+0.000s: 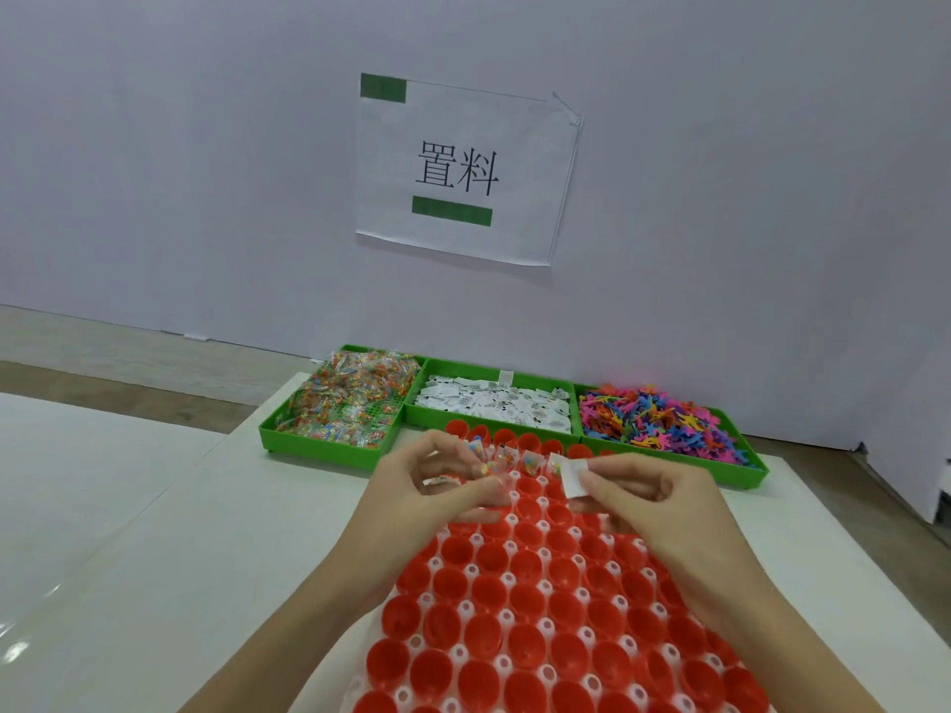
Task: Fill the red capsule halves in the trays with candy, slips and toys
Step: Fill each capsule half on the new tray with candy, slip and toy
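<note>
the near end of the white tray [507, 578] runs off the bottom edge, and both forearms cover part of its rows. the far rows are partly hidden behind the hands, so how many red capsule halves [489, 591] there hold something is hard to tell; a few clear candy packets [507, 455] stand up out of cups in the far rows just beyond the fingers. print on the slips is too small to read.

the left hand [437, 481] hovers over the tray's far left part, fingers curled, pinching small clear packets of coloured candy between thumb and fingertips. the right hand [643, 488] is level with it, near but apart, thumb and forefinger pinching a small white paper slip [572, 478] that stands nearly upright above the far rows.

the capsule halves are glossy red round cups, open side up, seated in a translucent white moulded tray with small round holes between them, lying on a smooth white counter [154, 532]. beyond the tray, three green plastic bins sit side by side against the pale wall: the left bin [319, 447] holds crinkly clear candy packets, the middle bin [427, 419] white printed slips, the right bin [741, 473] flat foam-like toy figures [664, 419] in pink, blue, orange and green. a paper sign [463, 169] with two characters hangs on the wall.
</note>
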Demonstrator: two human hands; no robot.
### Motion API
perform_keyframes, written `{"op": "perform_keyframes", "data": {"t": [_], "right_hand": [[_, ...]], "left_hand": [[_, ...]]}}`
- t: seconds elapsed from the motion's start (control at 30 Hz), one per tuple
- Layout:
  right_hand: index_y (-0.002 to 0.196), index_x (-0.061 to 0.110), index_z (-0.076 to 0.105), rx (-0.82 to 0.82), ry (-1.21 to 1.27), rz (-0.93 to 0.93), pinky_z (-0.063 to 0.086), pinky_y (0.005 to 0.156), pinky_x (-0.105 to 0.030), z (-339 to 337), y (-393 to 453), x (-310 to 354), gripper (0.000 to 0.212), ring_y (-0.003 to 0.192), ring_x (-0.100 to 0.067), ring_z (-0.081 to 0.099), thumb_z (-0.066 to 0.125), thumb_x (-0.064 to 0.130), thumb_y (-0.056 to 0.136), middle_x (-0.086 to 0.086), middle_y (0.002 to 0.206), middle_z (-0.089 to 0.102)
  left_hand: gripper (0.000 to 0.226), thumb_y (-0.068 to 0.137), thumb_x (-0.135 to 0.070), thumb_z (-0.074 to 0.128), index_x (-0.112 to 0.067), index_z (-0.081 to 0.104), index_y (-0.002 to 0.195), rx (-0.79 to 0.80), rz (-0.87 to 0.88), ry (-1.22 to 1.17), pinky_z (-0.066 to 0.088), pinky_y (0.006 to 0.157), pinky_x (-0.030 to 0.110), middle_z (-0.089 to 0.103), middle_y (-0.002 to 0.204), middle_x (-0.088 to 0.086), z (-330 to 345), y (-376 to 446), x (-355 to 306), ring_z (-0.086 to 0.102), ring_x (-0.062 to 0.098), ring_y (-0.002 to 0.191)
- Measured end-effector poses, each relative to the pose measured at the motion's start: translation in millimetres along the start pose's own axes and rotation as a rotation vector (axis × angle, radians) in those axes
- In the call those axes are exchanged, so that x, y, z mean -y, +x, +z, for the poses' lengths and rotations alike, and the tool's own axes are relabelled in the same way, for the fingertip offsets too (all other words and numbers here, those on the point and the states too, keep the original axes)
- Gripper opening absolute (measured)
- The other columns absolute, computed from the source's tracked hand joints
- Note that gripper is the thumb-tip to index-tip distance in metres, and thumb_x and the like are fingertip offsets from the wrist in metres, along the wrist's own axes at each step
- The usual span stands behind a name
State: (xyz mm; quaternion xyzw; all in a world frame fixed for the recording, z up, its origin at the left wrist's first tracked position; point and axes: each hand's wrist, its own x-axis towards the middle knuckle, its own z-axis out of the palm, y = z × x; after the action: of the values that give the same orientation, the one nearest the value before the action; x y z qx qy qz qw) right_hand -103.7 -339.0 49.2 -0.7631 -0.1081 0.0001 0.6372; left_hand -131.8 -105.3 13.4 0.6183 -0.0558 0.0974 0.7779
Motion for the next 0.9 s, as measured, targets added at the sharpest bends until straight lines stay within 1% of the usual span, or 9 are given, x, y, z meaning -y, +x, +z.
{"op": "perform_keyframes", "data": {"t": [0.07, 0.13, 0.27, 0.37, 0.47, 0.6, 0.77, 0.83, 0.9], "right_hand": [[0.092, 0.028, 0.082, -0.021, 0.030, -0.005, 0.056, 0.063, -0.016, 2.6, -13.7, -3.7, 0.010, 0.083, -0.015, 0.077, 0.080, 0.022, 0.084, -0.002, 0.086, 0.080], [0.089, 0.035, 0.082, -0.028, 0.009, -0.031, 0.055, 0.065, -0.014, 8.3, -22.4, -7.6, 0.011, 0.080, -0.007, 0.074, 0.080, 0.026, 0.084, 0.003, 0.087, 0.080], [0.090, 0.034, 0.082, 0.018, -0.031, -0.067, 0.055, 0.070, -0.014, 18.1, -29.3, -9.2, 0.009, 0.080, -0.006, 0.074, 0.079, 0.027, 0.086, 0.006, 0.086, 0.079], [0.090, 0.033, 0.082, 0.051, -0.003, -0.100, 0.056, 0.071, -0.015, 22.1, -34.9, -7.0, 0.009, 0.082, -0.009, 0.075, 0.079, 0.026, 0.086, 0.005, 0.086, 0.079], [0.090, 0.039, 0.081, 0.057, -0.031, -0.135, 0.055, 0.069, -0.014, 23.6, -39.5, -6.2, 0.019, 0.080, -0.008, 0.075, 0.077, 0.021, 0.088, 0.006, 0.085, 0.079], [0.093, 0.039, 0.081, 0.090, -0.107, -0.167, 0.054, 0.067, -0.014, 20.9, -41.9, -1.2, 0.028, 0.075, -0.006, 0.072, 0.071, 0.013, 0.094, 0.007, 0.084, 0.078], [0.100, 0.033, 0.081, 0.147, -0.181, -0.074, 0.056, 0.071, -0.016, 14.0, -37.7, 9.0, 0.024, 0.074, -0.008, 0.074, 0.066, 0.015, 0.098, 0.009, 0.084, 0.079], [0.100, 0.034, 0.081, 0.170, -0.249, -0.066, 0.058, 0.073, -0.018, 8.4, -24.9, 12.4, 0.023, 0.074, -0.010, 0.074, 0.064, 0.018, 0.099, 0.007, 0.084, 0.079], [0.098, 0.031, 0.080, 0.137, -0.324, -0.080, 0.059, 0.068, -0.019, 1.6, 0.5, 13.0, 0.023, 0.069, -0.009, 0.072, 0.064, 0.014, 0.098, 0.006, 0.082, 0.078]], "left_hand": [[0.027, 0.073, -0.015, 0.092, -0.008, 0.070, 0.087, 0.042, 0.029, 0.118, 0.063, 0.082, 0.036, 0.076, 0.086, 0.011, 4.6, -3.4, -0.4, 0.077, 0.028, 0.087], [0.025, 0.074, -0.018, 0.092, -0.010, 0.072, 0.088, 0.084, 0.052, 0.163, 0.062, 0.087, 0.034, 0.077, 0.087, 0.014, 8.4, -7.1, -0.5, 0.077, 0.029, 0.086], [0.023, 0.076, -0.015, 0.090, -0.009, 0.074, 0.091, 0.162, 0.067, 0.183, 0.062, 0.081, 0.033, 0.077, 0.091, 0.013, 14.7, -11.4, -1.3, 0.077, 0.032, 0.084], [0.022, 0.075, -0.018, 0.091, -0.011, 0.074, 0.089, 0.154, 0.087, 0.249, 0.061, 0.078, 0.032, 0.076, 0.091, 0.011, 18.4, -13.1, -1.8, 0.077, 0.032, 0.081], [0.023, 0.075, -0.018, 0.091, -0.011, 0.073, 0.088, 0.151, 0.101, 0.262, 0.061, 0.076, 0.031, 0.076, 0.086, 0.013, 19.3, -14.2, -1.2, 0.075, 0.030, 0.079], [0.027, 0.075, -0.017, 0.091, -0.017, 0.076, 0.098, 0.138, 0.128, 0.279, 0.062, 0.079, 0.033, 0.076, 0.085, 0.012, 19.7, -15.4, -3.4, 0.076, 0.025, 0.081], [0.013, 0.077, -0.020, 0.089, -0.023, 0.080, 0.087, 0.093, 0.212, 0.401, 0.062, 0.078, 0.029, 0.079, 0.083, 0.003, 19.6, -16.2, -2.8, 0.077, 0.018, 0.080], [0.014, 0.076, -0.022, 0.089, -0.022, 0.080, 0.087, 0.071, 0.219, 0.404, 0.062, 0.077, 0.030, 0.079, 0.082, 0.003, 18.6, -15.0, -2.2, 0.077, 0.019, 0.078], [0.015, 0.076, -0.022, 0.089, -0.021, 0.079, 0.087, 0.046, 0.210, 0.388, 0.063, 0.076, 0.033, 0.078, 0.081, 0.006, 15.4, -12.7, -1.5, 0.076, 0.022, 0.076]]}}
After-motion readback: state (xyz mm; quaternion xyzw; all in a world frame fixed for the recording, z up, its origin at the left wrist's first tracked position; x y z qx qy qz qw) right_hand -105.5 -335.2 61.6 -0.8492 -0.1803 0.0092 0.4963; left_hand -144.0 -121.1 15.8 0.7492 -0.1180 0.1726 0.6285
